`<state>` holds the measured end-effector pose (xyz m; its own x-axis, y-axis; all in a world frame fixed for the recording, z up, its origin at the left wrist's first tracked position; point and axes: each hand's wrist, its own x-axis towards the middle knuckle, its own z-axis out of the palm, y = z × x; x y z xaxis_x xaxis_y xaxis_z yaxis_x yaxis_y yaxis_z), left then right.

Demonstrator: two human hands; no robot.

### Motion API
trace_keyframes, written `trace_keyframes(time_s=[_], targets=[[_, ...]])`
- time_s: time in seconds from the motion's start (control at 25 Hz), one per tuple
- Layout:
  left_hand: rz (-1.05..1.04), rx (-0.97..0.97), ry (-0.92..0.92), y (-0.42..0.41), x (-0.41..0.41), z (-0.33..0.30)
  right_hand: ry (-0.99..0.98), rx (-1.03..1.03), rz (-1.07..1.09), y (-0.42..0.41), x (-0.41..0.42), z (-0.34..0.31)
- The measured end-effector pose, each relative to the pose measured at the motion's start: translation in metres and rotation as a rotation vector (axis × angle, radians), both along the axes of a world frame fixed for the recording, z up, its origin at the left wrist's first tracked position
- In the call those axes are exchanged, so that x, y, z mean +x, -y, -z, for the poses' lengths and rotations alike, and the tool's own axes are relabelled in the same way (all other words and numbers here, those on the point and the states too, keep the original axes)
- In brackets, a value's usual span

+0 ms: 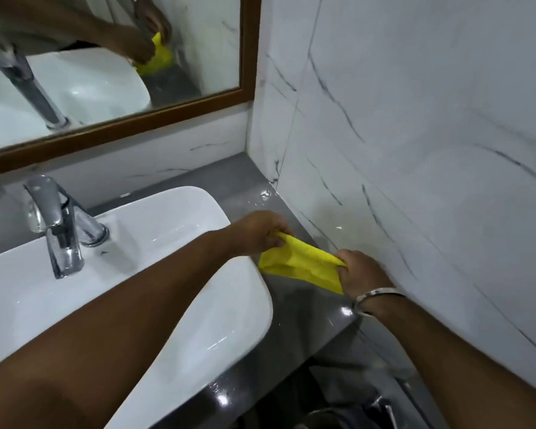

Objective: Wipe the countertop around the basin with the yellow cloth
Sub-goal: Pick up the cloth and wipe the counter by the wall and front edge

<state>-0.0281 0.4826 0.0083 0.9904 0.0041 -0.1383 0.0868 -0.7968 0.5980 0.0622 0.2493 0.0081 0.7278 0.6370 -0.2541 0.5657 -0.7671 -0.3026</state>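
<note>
A yellow cloth (304, 264) is stretched between both hands just above the grey countertop (297, 317), to the right of the white basin (180, 230). My left hand (260, 232) reaches across the basin and grips the cloth's far end. My right hand (364, 272), with a metal bangle on the wrist, grips the near end close to the marble wall. The cloth hangs folded, with its lower edge near the wet, shiny counter strip.
A chrome tap (59, 224) stands at the back of the basin. A wood-framed mirror (248, 57) hangs above. A white marble wall (415, 150) bounds the narrow counter on the right. Below the counter edge lie dark floor and a metal fixture (381, 410).
</note>
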Motion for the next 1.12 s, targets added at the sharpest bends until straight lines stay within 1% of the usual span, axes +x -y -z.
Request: trace_keyframes(time_s=[0.12, 0.2, 0.28, 0.32, 0.4, 0.48, 0.52, 0.56, 0.6, 0.68, 0.84, 0.96, 1.12], targets=[[0.029, 0.062, -0.145, -0.013, 0.023, 0.019, -0.061, -0.078, 0.021, -0.013, 0.007, 0.019], [0.035, 0.120, -0.253, -0.017, 0.034, 0.031, -0.096, -0.152, -0.004, -0.021, 0.015, 0.032], [-0.021, 0.146, -0.330, -0.019, 0.044, 0.042, -0.104, -0.181, -0.017, -0.028, 0.027, 0.045], [-0.073, 0.159, -0.334, -0.021, 0.047, 0.043, -0.088, -0.181, -0.018, -0.031, 0.033, 0.052], [-0.194, 0.239, -0.245, -0.027, 0.042, 0.035, 0.046, -0.198, -0.108, -0.034, 0.039, 0.065], [-0.275, 0.355, -0.019, -0.035, 0.017, 0.028, 0.194, -0.203, -0.296, -0.034, 0.038, 0.080], [-0.313, 0.400, 0.079, -0.037, -0.001, 0.027, 0.225, -0.180, -0.387, -0.036, 0.038, 0.088], [-0.349, 0.427, 0.121, -0.039, -0.019, 0.028, 0.247, -0.146, -0.455, -0.039, 0.037, 0.096], [-0.372, 0.436, 0.117, -0.039, -0.035, 0.032, 0.275, -0.120, -0.515, -0.045, 0.038, 0.107], [-0.366, 0.386, 0.053, -0.036, -0.053, 0.050, 0.285, -0.115, -0.590, -0.064, 0.041, 0.126], [-0.410, 0.297, 0.070, -0.031, -0.051, 0.070, 0.296, -0.151, -0.603, -0.084, 0.047, 0.162], [-0.420, 0.258, 0.113, -0.032, -0.052, 0.075, 0.304, -0.125, -0.522, -0.099, 0.057, 0.173], [-0.422, 0.195, 0.166, -0.031, -0.050, 0.078, 0.226, -0.032, -0.404, -0.177, 0.084, 0.180]])
